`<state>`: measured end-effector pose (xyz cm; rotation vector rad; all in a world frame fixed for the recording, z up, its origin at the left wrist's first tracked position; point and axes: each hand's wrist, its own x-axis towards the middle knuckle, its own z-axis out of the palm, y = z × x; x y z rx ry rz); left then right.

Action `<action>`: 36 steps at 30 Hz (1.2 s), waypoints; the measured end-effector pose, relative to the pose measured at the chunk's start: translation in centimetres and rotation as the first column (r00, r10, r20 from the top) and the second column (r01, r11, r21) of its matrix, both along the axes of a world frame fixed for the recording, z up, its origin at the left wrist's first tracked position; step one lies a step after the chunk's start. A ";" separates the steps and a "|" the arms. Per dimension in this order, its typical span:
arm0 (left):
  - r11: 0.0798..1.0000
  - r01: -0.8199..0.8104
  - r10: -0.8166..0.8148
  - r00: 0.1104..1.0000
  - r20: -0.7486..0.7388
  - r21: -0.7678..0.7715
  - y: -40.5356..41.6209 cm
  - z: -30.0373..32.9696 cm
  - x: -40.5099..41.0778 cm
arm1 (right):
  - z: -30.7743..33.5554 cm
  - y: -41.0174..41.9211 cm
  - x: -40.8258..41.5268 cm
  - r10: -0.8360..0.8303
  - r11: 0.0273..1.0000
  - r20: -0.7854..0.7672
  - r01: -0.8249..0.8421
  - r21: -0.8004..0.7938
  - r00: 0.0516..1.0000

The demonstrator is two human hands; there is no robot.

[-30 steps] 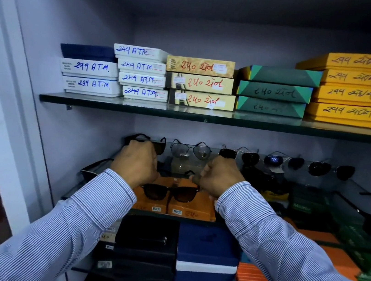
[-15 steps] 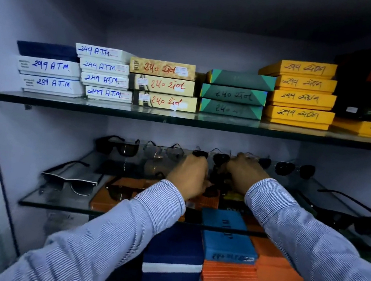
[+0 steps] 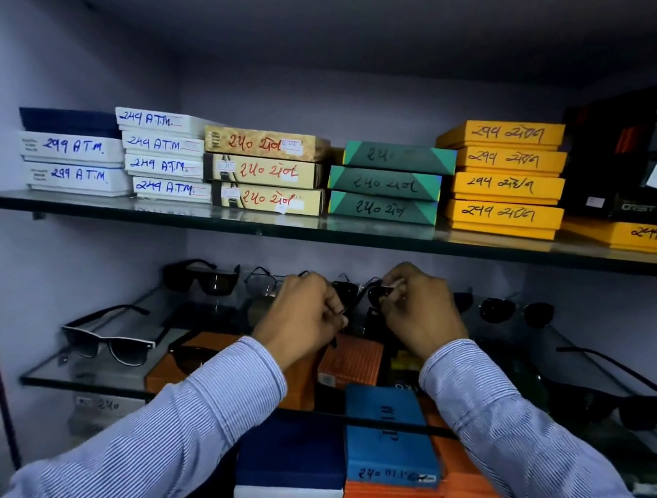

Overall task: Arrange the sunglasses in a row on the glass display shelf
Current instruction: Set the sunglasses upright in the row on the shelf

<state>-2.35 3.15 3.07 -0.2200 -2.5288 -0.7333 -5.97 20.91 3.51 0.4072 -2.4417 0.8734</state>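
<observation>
Sunglasses lifted at the back of a glass shelf

From the head camera I see my left hand and right hand pinching one dark pair of sunglasses, fingers closed on its frame, above the shelf, amid the back row; boxes stacked above.

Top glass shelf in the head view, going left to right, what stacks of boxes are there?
White boxes → second white stack → beige boxes → green boxes → yellow boxes → black boxes on a lone yellow box.
</observation>
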 end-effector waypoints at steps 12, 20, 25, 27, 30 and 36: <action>0.995 0.072 -0.086 0.970 -0.226 -0.068 0.6 0.5 4.9 | 0.7 -2.4 2.3 0.415 0.773 0.251 -0.192 -0.605 0.875; 0.945 -0.122 0.038 0.963 -0.267 -0.305 -2.1 0.8 4.0 | 0.8 -1.3 2.8 0.248 0.910 0.143 -0.180 -0.374 0.958; 0.956 -0.063 0.025 0.991 -0.133 -0.286 -2.6 1.2 3.7 | 1.6 -1.0 3.6 0.123 0.987 0.022 -0.120 -0.108 0.992; 0.977 0.009 -0.013 1.000 -0.015 -0.215 -2.6 1.7 3.8 | 1.7 -0.7 3.3 0.075 0.997 0.012 -0.075 -0.025 0.997; 0.996 0.000 0.007 0.996 0.091 -0.084 -2.6 2.2 3.3 | 1.3 -0.6 2.2 0.023 0.999 0.055 -0.025 0.041 0.998; 0.990 -0.112 0.099 0.983 0.155 0.082 -3.5 1.6 1.7 | 0.2 -0.4 0.3 -0.068 0.995 0.173 0.055 0.080 0.983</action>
